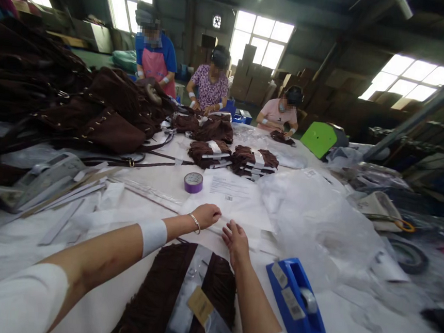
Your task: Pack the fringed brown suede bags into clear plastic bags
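Brown bundle [154, 290] lies bodyward of the left hand [205, 217], curled, contents indiscernible, and the right hand [237, 244], loosely spread; forearms [115, 253] held off it should probably aid fine control.

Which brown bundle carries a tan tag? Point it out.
The brown bundle nearest the camera: its tan tag lies on top. The farther bundles, beyond the purple tape roll, show none.

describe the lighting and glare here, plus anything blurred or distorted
Head view: the windows burn out to white against a dark wall; head view: the edges look stretched, as through a wide lens; head view: the paper is lit evenly, but its small print is too soft to read.
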Demonstrator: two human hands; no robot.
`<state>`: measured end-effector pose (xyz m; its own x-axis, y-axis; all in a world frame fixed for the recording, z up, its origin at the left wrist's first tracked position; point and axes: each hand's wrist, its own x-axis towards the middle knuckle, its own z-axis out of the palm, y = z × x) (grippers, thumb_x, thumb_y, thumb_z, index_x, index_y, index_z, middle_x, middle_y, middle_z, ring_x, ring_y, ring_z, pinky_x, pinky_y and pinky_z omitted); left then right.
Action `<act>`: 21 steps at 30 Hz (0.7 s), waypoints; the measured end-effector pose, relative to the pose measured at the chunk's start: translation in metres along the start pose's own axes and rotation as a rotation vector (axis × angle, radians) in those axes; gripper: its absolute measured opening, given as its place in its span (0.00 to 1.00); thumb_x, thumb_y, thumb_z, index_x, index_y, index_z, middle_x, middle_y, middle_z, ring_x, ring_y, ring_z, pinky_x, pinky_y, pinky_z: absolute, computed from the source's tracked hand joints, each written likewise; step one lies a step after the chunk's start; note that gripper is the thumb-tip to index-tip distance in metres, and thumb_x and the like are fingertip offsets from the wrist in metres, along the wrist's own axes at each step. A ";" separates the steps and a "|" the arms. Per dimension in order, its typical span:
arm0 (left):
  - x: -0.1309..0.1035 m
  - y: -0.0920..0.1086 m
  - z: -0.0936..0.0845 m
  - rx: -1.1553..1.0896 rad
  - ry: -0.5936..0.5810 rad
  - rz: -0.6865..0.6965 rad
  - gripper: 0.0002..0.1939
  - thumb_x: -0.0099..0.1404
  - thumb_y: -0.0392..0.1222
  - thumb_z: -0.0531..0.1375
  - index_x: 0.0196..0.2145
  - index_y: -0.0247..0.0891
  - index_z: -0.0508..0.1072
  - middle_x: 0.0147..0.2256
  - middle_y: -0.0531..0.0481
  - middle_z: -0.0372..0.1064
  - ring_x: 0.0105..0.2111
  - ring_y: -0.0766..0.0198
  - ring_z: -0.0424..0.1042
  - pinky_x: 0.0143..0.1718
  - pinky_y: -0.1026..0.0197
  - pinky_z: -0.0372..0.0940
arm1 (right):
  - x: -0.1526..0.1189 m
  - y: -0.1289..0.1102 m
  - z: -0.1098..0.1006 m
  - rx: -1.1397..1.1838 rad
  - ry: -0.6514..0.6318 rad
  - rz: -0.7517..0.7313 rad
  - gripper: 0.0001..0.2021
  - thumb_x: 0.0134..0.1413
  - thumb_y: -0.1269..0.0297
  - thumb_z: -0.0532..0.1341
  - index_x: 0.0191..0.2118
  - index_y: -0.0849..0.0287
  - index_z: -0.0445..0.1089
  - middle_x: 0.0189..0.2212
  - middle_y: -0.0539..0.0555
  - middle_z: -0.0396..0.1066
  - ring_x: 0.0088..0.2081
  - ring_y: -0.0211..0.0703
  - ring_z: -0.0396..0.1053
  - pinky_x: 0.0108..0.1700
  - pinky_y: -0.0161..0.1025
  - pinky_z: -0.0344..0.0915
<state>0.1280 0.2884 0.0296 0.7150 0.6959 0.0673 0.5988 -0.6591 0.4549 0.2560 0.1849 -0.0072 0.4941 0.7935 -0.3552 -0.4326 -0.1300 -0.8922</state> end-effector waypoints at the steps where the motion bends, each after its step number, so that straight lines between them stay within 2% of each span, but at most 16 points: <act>1: 0.000 0.001 0.002 0.001 -0.005 0.011 0.13 0.62 0.37 0.53 0.38 0.35 0.76 0.36 0.46 0.74 0.36 0.59 0.72 0.39 0.61 0.65 | 0.002 -0.001 0.001 0.008 0.003 0.002 0.21 0.36 0.51 0.69 0.35 0.60 0.69 0.39 0.57 0.72 0.40 0.46 0.72 0.34 0.36 0.70; 5: -0.001 0.006 0.006 0.024 -0.026 0.064 0.12 0.64 0.43 0.54 0.40 0.37 0.75 0.36 0.48 0.72 0.35 0.62 0.71 0.38 0.63 0.64 | 0.012 -0.003 0.006 0.046 0.066 -0.022 0.19 0.34 0.55 0.70 0.32 0.60 0.69 0.33 0.53 0.72 0.37 0.42 0.72 0.32 0.31 0.68; 8: -0.003 0.011 0.004 0.068 -0.030 0.100 0.14 0.62 0.47 0.58 0.43 0.37 0.72 0.39 0.47 0.70 0.39 0.61 0.69 0.41 0.62 0.64 | 0.017 -0.001 0.006 0.089 0.085 -0.029 0.19 0.33 0.56 0.70 0.31 0.60 0.68 0.29 0.51 0.72 0.35 0.40 0.71 0.33 0.31 0.69; 12: -0.002 0.018 0.003 0.161 -0.057 0.122 0.08 0.63 0.36 0.55 0.37 0.32 0.72 0.38 0.41 0.69 0.40 0.57 0.68 0.43 0.58 0.64 | 0.018 0.004 0.006 0.142 0.106 -0.027 0.18 0.32 0.58 0.70 0.28 0.60 0.65 0.26 0.50 0.71 0.34 0.41 0.72 0.36 0.35 0.72; 16: 0.001 0.025 0.007 0.223 -0.118 0.130 0.07 0.59 0.28 0.55 0.31 0.29 0.73 0.35 0.38 0.69 0.39 0.54 0.69 0.41 0.55 0.64 | 0.020 0.007 0.004 0.153 0.087 -0.009 0.17 0.34 0.57 0.70 0.29 0.59 0.65 0.26 0.50 0.71 0.32 0.41 0.72 0.36 0.36 0.73; 18: 0.002 0.026 0.008 0.220 -0.131 0.112 0.06 0.59 0.29 0.55 0.29 0.30 0.73 0.34 0.38 0.70 0.38 0.54 0.69 0.40 0.55 0.64 | 0.021 0.007 0.001 0.138 0.066 0.005 0.17 0.35 0.56 0.69 0.29 0.60 0.66 0.24 0.51 0.71 0.30 0.40 0.72 0.34 0.36 0.72; 21: 0.003 0.024 0.006 0.167 -0.123 0.054 0.06 0.60 0.36 0.57 0.29 0.32 0.73 0.33 0.40 0.71 0.36 0.54 0.70 0.37 0.56 0.63 | 0.022 0.005 -0.005 0.095 0.051 0.009 0.17 0.33 0.55 0.70 0.27 0.61 0.68 0.21 0.50 0.70 0.26 0.38 0.70 0.28 0.33 0.70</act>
<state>0.1470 0.2731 0.0352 0.7802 0.6250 -0.0261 0.6026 -0.7397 0.2995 0.2682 0.1985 -0.0212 0.5266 0.7610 -0.3789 -0.5057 -0.0779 -0.8592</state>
